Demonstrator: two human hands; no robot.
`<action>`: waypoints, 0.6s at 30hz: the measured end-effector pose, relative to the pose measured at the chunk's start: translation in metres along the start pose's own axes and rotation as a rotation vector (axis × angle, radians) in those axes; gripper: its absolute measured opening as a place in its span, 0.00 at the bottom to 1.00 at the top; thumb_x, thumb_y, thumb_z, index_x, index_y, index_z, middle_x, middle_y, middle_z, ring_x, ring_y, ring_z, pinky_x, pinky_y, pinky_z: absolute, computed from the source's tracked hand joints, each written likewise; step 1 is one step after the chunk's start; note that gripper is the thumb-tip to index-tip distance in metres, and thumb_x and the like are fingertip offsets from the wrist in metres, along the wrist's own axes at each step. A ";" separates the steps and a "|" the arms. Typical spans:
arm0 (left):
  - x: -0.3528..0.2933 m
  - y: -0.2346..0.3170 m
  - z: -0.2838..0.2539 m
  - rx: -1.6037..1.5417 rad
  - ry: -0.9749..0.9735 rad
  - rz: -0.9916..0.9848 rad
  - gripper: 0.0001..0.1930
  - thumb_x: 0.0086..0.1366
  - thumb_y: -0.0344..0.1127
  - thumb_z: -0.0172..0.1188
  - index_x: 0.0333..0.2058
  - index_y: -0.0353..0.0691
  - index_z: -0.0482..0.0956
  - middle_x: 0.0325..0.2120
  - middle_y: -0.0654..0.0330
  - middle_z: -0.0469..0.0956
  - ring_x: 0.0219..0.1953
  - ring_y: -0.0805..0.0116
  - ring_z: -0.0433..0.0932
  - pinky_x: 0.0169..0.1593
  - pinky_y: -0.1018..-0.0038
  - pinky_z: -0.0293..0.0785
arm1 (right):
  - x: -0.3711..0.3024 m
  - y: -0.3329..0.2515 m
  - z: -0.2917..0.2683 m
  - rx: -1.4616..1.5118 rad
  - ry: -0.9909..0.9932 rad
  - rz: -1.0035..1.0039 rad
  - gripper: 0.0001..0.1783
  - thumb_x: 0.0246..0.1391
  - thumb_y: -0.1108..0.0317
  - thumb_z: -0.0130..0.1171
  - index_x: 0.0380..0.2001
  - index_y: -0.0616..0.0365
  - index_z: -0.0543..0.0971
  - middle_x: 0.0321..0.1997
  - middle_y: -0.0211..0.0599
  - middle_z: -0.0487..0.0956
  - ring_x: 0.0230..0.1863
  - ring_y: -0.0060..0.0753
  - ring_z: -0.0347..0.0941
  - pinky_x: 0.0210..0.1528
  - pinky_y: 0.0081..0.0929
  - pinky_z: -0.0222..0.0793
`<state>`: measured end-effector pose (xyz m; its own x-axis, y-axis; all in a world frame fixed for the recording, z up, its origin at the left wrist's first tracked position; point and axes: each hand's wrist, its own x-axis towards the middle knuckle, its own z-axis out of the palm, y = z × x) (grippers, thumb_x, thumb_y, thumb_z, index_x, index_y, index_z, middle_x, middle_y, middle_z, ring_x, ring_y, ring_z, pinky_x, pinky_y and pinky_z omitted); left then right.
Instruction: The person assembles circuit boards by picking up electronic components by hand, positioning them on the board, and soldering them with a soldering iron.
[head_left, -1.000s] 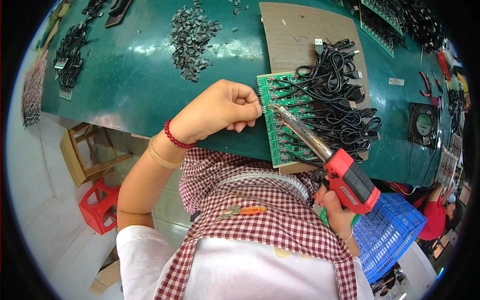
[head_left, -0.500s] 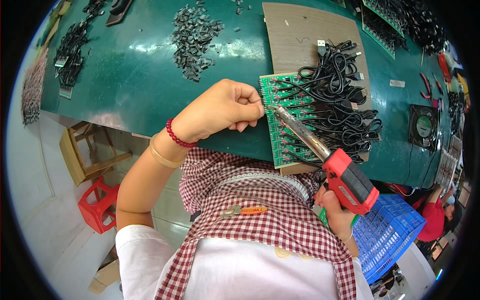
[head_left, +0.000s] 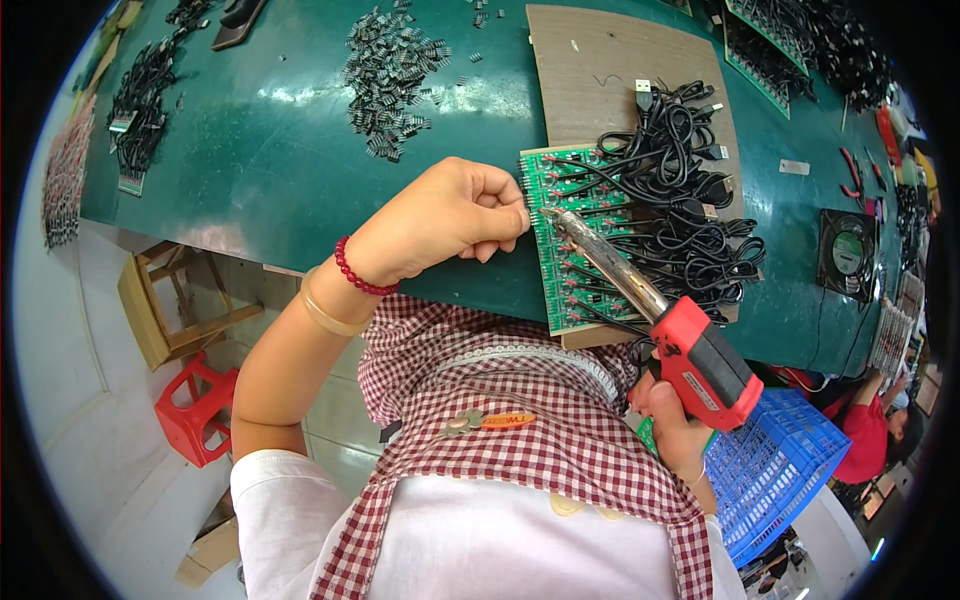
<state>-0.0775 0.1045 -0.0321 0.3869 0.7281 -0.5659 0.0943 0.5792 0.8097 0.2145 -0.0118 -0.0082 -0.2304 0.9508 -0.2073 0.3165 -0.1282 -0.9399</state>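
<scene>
My right hand (head_left: pixel 678 430) is wrapped round the lower side of a red and black soldering iron (head_left: pixel 690 350). Its metal barrel slants up and left, with the tip over the left part of a green circuit board panel (head_left: pixel 560 310). Beside that tip, my left hand (head_left: pixel 475 215) pinches at the panel's left edge; whatever lies between thumb and forefinger is hidden. Small black pin connectors line this edge above the fingers. Black cables (head_left: pixel 690 240) with USB plugs run from the panel and lie bundled to its right.
Panel and cables rest on a brown board (head_left: pixel 585 60) on the green table (head_left: pixel 250 130). A heap of small connectors (head_left: pixel 390 80) lies behind my left hand. A round-centred black device (head_left: pixel 848 250) sits right. Below stand a blue crate (head_left: pixel 775 470) and a red stool (head_left: pixel 195 410).
The soldering iron has shifted slightly right, its tip moving a little away from my left fingertips. My left hand stays almost still at the panel edge.
</scene>
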 end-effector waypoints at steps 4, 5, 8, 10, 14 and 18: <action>0.000 0.000 0.001 -0.008 -0.002 0.001 0.05 0.58 0.30 0.56 0.25 0.37 0.74 0.18 0.68 0.73 0.17 0.86 0.67 0.19 0.87 0.59 | -0.001 -0.001 0.002 -0.009 0.009 0.054 0.15 0.53 0.68 0.52 0.42 0.66 0.68 0.20 0.37 0.71 0.20 0.24 0.65 0.24 0.22 0.63; 0.000 0.001 0.001 -0.009 -0.001 0.000 0.05 0.58 0.30 0.56 0.25 0.37 0.74 0.18 0.68 0.73 0.17 0.86 0.67 0.19 0.87 0.59 | -0.001 -0.003 0.002 0.007 0.017 0.060 0.14 0.53 0.67 0.52 0.40 0.66 0.69 0.20 0.37 0.71 0.20 0.24 0.65 0.24 0.22 0.63; 0.000 0.001 0.000 0.005 0.008 0.001 0.04 0.57 0.30 0.56 0.25 0.36 0.74 0.18 0.68 0.73 0.17 0.86 0.67 0.19 0.87 0.59 | 0.003 -0.010 -0.001 -0.057 -0.059 0.130 0.14 0.52 0.65 0.53 0.35 0.66 0.70 0.19 0.37 0.72 0.20 0.23 0.66 0.23 0.20 0.62; 0.000 0.000 0.001 -0.005 0.015 0.002 0.04 0.57 0.30 0.55 0.25 0.36 0.74 0.18 0.68 0.73 0.17 0.86 0.67 0.19 0.87 0.59 | 0.002 -0.010 -0.001 -0.059 -0.042 0.127 0.14 0.52 0.65 0.53 0.33 0.66 0.71 0.18 0.36 0.72 0.20 0.22 0.66 0.23 0.20 0.61; -0.001 0.001 0.002 -0.004 0.016 0.006 0.04 0.57 0.30 0.56 0.25 0.36 0.74 0.18 0.68 0.73 0.17 0.86 0.66 0.19 0.87 0.59 | -0.002 -0.006 0.005 0.041 0.080 0.101 0.14 0.51 0.66 0.54 0.36 0.66 0.70 0.18 0.37 0.72 0.20 0.23 0.66 0.22 0.20 0.61; 0.000 -0.001 0.001 -0.002 0.008 0.015 0.04 0.57 0.30 0.56 0.25 0.37 0.73 0.18 0.67 0.73 0.17 0.86 0.67 0.20 0.87 0.60 | -0.003 -0.005 0.004 0.035 0.064 0.066 0.17 0.52 0.66 0.54 0.41 0.66 0.68 0.18 0.37 0.70 0.19 0.23 0.64 0.23 0.22 0.62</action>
<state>-0.0768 0.1036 -0.0325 0.3807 0.7397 -0.5548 0.0866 0.5689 0.8178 0.2098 -0.0155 -0.0038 -0.1509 0.9559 -0.2521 0.2963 -0.1996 -0.9340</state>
